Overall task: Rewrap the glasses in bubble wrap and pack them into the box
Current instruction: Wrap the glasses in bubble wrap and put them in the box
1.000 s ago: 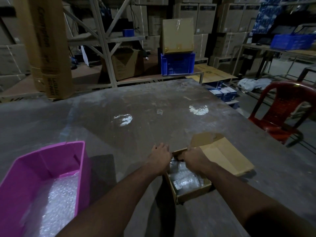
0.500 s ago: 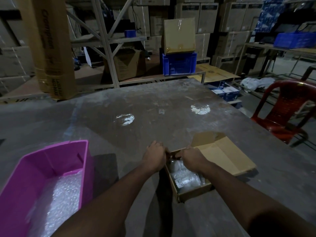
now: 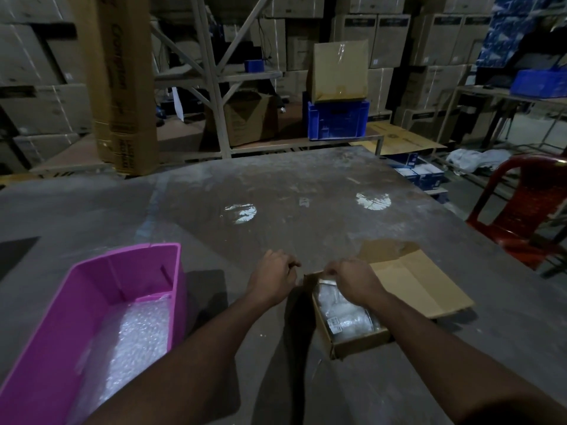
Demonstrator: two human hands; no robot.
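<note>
A small cardboard box [image 3: 359, 343] lies open on the table, its lid flap [image 3: 420, 286] spread flat to the right. Inside it lie the glasses in bubble wrap [image 3: 343, 314], one bearing a small label. My right hand [image 3: 352, 279] is over the far end of the box, fingers curled round the top of the wrapped bundle. My left hand [image 3: 271, 277] sits just left of the box's far corner, apart from it. Its fingers are curled under, and what they hold, if anything, is hidden.
A pink plastic bin [image 3: 101, 289] with loose bubble wrap [image 3: 135, 338] stands at the near left. The grey table [image 3: 276, 194] stretches ahead. A red plastic chair [image 3: 521, 210] stands off its right edge. Cartons, a blue crate [image 3: 337, 121] and shelving fill the back.
My left hand has drawn a little left, off the box's far corner. My right hand has stayed at the far end of the box on the wrapped glasses.
</note>
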